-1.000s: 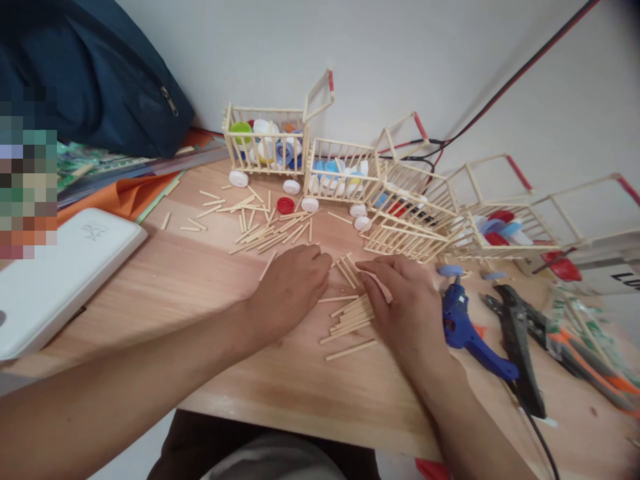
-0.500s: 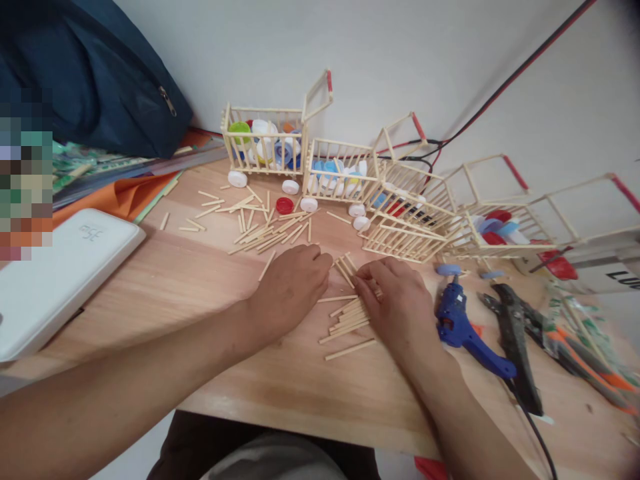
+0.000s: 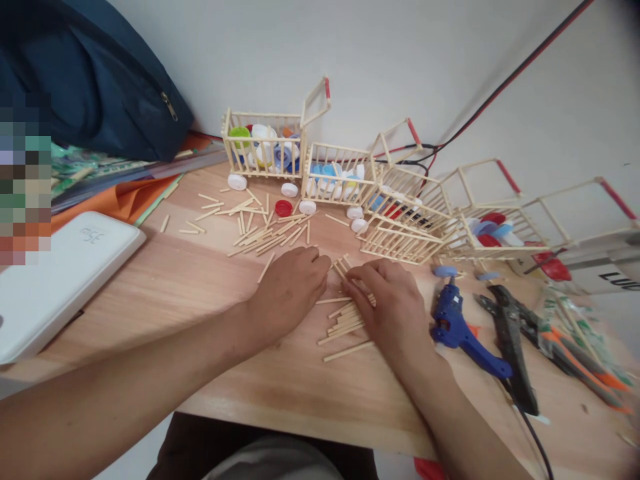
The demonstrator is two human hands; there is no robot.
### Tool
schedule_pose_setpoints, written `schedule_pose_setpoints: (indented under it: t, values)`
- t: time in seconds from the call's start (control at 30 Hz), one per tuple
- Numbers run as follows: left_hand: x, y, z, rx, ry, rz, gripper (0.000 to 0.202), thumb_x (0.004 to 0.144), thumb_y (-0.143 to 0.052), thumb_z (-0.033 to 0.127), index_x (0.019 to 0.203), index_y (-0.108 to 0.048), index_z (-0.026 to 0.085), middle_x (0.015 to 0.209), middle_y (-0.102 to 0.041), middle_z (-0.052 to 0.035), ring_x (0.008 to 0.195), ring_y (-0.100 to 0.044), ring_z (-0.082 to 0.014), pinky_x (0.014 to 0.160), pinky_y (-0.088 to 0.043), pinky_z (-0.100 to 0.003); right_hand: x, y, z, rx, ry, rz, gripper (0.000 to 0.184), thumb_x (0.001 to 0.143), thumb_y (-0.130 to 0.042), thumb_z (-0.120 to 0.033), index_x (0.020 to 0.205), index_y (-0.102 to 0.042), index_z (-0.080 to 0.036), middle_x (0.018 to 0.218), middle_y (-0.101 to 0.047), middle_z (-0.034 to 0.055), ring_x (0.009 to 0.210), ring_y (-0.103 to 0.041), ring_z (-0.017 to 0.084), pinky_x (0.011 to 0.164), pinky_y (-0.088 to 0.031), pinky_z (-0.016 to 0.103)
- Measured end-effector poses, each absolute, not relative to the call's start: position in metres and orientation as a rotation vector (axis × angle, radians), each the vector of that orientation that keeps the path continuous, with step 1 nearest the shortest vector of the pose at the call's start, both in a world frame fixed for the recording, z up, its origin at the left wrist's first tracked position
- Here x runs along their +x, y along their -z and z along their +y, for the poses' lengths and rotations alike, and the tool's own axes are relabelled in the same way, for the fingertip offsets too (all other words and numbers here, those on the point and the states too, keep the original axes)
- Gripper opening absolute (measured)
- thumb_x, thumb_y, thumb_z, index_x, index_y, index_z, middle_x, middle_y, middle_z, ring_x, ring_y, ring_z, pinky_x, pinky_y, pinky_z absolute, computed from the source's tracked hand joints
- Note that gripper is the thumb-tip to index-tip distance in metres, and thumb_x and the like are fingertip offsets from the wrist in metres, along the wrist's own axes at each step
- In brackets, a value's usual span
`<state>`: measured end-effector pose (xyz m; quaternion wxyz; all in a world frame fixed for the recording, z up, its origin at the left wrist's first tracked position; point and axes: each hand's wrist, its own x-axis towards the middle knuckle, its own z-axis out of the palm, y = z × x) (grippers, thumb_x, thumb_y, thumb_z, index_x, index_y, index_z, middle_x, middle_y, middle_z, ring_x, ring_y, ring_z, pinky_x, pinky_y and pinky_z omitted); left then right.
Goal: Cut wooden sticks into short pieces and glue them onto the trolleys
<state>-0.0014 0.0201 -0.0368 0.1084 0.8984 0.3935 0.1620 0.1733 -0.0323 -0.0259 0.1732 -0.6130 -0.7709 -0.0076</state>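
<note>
My left hand (image 3: 295, 283) rests low over the table with its fingers curled under. Whatever they may hold is hidden behind the knuckles. Just to its right, my right hand (image 3: 385, 293) has thumb and fingers closed at the ends of a few short wooden sticks (image 3: 341, 267), which lie slanted between both hands. Beneath the right hand spreads a row of longer wooden sticks (image 3: 345, 327), partly covered by the palm. Beyond the left hand is a loose pile of cut sticks (image 3: 273, 233), with a red bottle cap (image 3: 283, 209) at its far side.
Miniature stick carts (image 3: 265, 143) holding bottle caps line the wall. A stick panel (image 3: 400, 241) leans before them. At right lie a blue glue gun (image 3: 453, 317), a black-handled tool (image 3: 513, 347) and orange-grey pliers (image 3: 575, 360). A white power bank (image 3: 75, 280) and backpack (image 3: 100, 73) occupy the left.
My right hand has shifted slightly left, closer to my left hand and over the slanted sticks. The left hand stays nearly in place. The view has shifted slightly.
</note>
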Motion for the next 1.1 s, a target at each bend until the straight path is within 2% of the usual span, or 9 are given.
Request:
schedule_pose_setpoints:
  t: [0.53,0.83,1.0,1.1]
  values:
    - [-0.002,0.040,0.020,2.652,-0.515,1.161,0.011,0.086,-0.051,0.014,0.079,-0.059,0.016,0.081,-0.058,-0.0044,0.080,-0.054,-0.0199,0.069,-0.042,-0.032,0.162,0.029,-0.030,-1.823,0.136,-2.261,0.014,0.091,-0.054,-0.022,0.084,-0.066,-0.019,0.082,-0.061,0.0061,0.081,-0.050,0.021,0.069,-0.031,0.032]
    - [-0.004,0.038,0.022,2.573,-0.583,1.125,0.019,0.091,-0.044,0.019,0.078,-0.058,0.016,0.081,-0.058,-0.0051,0.081,-0.054,-0.0193,0.073,-0.043,-0.032,0.168,0.027,-0.031,-1.754,0.083,-2.178,0.016,0.092,-0.053,-0.027,0.089,-0.066,-0.019,0.084,-0.062,0.0060,0.084,-0.052,0.021,0.073,-0.034,0.033]
    - [-0.012,0.033,0.031,2.583,-0.755,1.192,0.015,0.089,-0.044,0.016,0.089,-0.060,0.016,0.090,-0.060,-0.0066,0.091,-0.053,-0.0220,0.081,-0.044,-0.035,0.170,0.023,-0.032,-1.714,0.036,-2.129,0.020,0.094,-0.049,-0.026,0.088,-0.067,-0.018,0.082,-0.061,0.0056,0.083,-0.053,0.020,0.074,-0.035,0.033]
    - [-0.018,0.031,0.037,2.644,-0.742,1.325,0.014,0.088,-0.046,0.017,0.092,-0.060,0.017,0.092,-0.061,-0.0081,0.093,-0.051,-0.0254,0.082,-0.043,-0.039,0.170,0.021,-0.033,-1.693,0.029,-2.115,0.022,0.094,-0.048,-0.026,0.087,-0.067,-0.018,0.081,-0.061,0.0058,0.082,-0.053,0.020,0.073,-0.035,0.033]
